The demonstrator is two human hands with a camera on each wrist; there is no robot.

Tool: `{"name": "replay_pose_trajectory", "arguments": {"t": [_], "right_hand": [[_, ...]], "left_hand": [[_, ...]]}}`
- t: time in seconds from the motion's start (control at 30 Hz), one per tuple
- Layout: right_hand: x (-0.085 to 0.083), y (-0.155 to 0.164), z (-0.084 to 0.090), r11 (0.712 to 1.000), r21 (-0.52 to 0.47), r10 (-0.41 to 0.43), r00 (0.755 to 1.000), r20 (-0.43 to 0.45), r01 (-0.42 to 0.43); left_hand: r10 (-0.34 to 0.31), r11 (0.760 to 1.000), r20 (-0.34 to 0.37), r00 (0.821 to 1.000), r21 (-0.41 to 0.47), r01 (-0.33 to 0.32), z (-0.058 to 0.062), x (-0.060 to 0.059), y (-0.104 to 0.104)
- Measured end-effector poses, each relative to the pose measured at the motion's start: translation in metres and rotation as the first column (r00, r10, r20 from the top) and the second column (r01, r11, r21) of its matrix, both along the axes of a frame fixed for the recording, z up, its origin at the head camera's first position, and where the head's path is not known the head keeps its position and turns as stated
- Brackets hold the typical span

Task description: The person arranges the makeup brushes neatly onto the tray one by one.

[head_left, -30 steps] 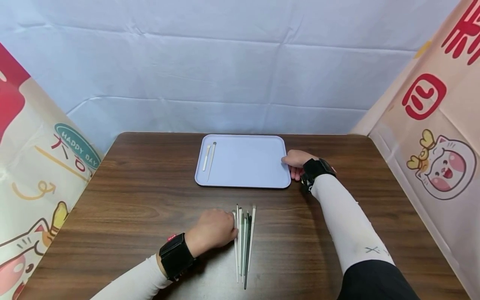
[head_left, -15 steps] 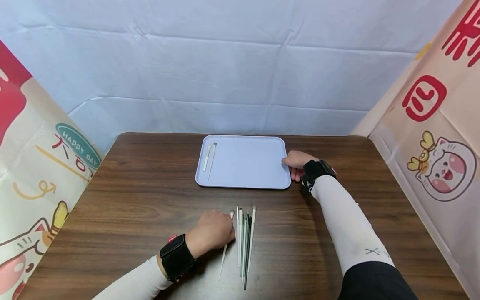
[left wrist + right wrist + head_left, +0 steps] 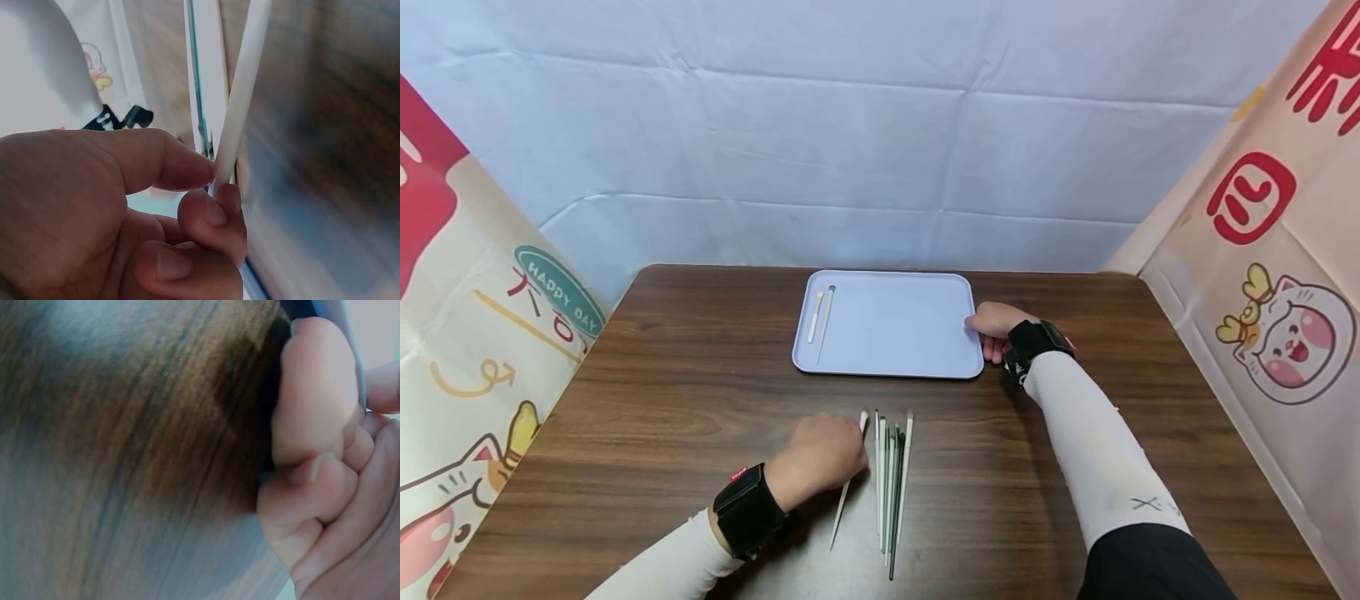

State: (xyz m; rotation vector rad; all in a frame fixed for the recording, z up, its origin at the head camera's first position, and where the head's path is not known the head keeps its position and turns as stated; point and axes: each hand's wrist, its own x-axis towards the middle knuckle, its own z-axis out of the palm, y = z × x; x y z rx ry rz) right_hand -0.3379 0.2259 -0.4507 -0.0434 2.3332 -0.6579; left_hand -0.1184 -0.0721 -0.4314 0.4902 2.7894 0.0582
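Observation:
My left hand [image 3: 822, 454] pinches a thin white paintbrush [image 3: 839, 518] between thumb and fingers, just left of a bundle. Its pale handle [image 3: 240, 100] rises from the fingertips in the left wrist view. Beside that hand, several white, green and dark paintbrushes [image 3: 891, 492] lie close together on the table. At the far side is a pale blue tray [image 3: 898, 325] with two paintbrushes lying along its left end, a short one [image 3: 815, 317] and a longer one [image 3: 825, 321]. My right hand [image 3: 996, 327] grips the tray's right edge, thumb over the rim and fingers curled below.
The brown wooden table [image 3: 700, 400] runs back to a white cloth backdrop [image 3: 820, 142]. Printed banners stand on both sides, the left banner [image 3: 490, 367] and the right banner [image 3: 1262, 333].
The left hand has drawn one paintbrush leftward out of the bundle, which now slants apart from the rest. My right hand stays on the tray.

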Motion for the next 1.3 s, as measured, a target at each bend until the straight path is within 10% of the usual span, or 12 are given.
{"name": "replay_pose_trajectory", "arguments": {"t": [1.3], "right_hand": [[0.006, -0.001, 0.005, 1.0, -0.016, -0.006, 1.0, -0.004, 0.006]], "left_hand": [[0.092, 0.995, 0.018, 0.996, 0.038, -0.093, 0.017, -0.055, -0.014]]}}
